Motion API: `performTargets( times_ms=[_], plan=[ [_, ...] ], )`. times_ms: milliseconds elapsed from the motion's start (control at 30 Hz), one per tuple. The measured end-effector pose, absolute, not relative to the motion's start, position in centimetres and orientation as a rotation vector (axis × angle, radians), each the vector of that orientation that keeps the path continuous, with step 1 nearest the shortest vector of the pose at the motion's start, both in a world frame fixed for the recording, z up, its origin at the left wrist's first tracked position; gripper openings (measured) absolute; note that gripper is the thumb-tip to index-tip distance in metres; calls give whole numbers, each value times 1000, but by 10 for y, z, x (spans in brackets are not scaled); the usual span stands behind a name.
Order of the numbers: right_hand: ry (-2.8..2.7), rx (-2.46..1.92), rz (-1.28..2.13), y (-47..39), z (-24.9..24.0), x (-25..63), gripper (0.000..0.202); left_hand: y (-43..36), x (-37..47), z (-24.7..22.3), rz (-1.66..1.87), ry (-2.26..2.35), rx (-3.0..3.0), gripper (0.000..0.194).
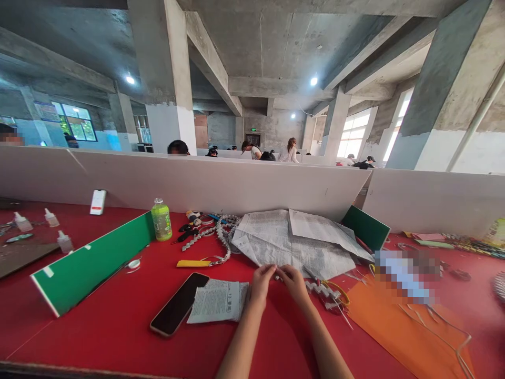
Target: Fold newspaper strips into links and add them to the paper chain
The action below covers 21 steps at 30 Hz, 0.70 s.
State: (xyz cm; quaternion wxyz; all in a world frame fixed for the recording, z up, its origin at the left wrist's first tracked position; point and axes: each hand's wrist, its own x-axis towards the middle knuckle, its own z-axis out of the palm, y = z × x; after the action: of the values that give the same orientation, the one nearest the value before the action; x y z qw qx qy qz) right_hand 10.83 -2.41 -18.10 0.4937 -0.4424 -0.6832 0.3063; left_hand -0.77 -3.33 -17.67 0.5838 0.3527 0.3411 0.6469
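My left hand (262, 283) and my right hand (294, 284) meet over the middle of the red table, fingertips pinched close together. Something small and pale sits between them, too small to make out. Just beyond them spread large crumpled newspaper sheets (272, 239). A zigzag chain of folded paper (324, 292) lies right beside my right hand, near a yellow ring. Left of my left wrist is a stack of cut newspaper pieces (215, 303), partly against a black phone (179, 305) lying flat.
A green board (94, 258) stands on the left, by a green-labelled bottle (161, 220). Behind the bottle's right lie braided paper chains (223, 239) and a yellow strip (193, 263). An orange sheet (379, 316) with loose cords lies right. A pale partition (236, 181) closes the back; people sit beyond.
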Motion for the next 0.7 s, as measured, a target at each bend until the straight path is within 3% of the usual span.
performTargets(
  times_ms=[367, 700],
  plan=[
    [-1644, -1051, 761, -29, -174, 107, 42, -36, -9, -174, 1510, 815, 858, 24],
    [-1757, -1030, 773, -35, -172, 106, 23, -14, -21, -188, 1720, 933, 686, 29]
  ],
)
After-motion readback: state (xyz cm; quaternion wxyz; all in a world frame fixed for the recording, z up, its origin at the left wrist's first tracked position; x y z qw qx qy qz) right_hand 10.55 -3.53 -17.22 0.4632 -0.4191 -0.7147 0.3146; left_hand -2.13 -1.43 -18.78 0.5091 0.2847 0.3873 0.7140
